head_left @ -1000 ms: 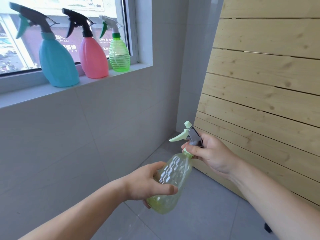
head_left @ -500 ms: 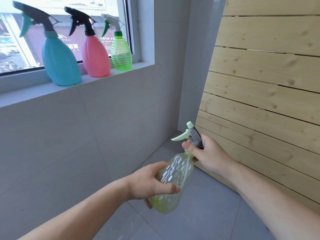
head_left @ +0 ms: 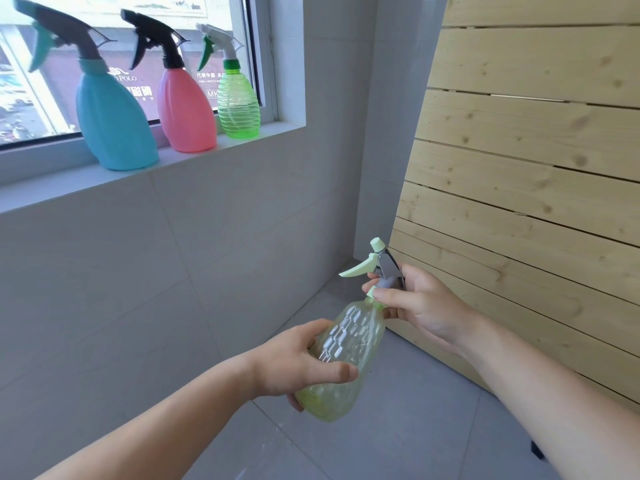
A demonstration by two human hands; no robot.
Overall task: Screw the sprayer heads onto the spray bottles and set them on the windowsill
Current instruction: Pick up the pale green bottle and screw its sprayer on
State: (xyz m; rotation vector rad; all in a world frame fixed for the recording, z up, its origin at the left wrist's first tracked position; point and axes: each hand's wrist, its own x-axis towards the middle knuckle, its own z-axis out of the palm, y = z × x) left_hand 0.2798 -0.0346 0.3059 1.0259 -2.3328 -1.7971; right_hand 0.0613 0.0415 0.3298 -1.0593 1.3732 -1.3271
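Observation:
A pale yellow-green clear spray bottle (head_left: 349,344) is tilted in front of me, low and centre. My left hand (head_left: 294,362) wraps around its body. My right hand (head_left: 419,306) grips the grey and light-green sprayer head (head_left: 377,265) at the bottle's neck, fingers around the collar. Three bottles with their heads on stand on the white windowsill (head_left: 69,183) at upper left: a blue one (head_left: 110,126), a pink one (head_left: 185,109) and a small green ribbed one (head_left: 239,102).
A slatted wooden panel (head_left: 536,174) leans along the right side. White tiled wall lies below the sill, grey floor tiles (head_left: 398,427) underneath. Bare sill stretches right of the green bottle up to the window reveal.
The view has shifted slightly. My right hand has slid down the sprayer head toward the collar; the bottle stays in my left hand in nearly the same place.

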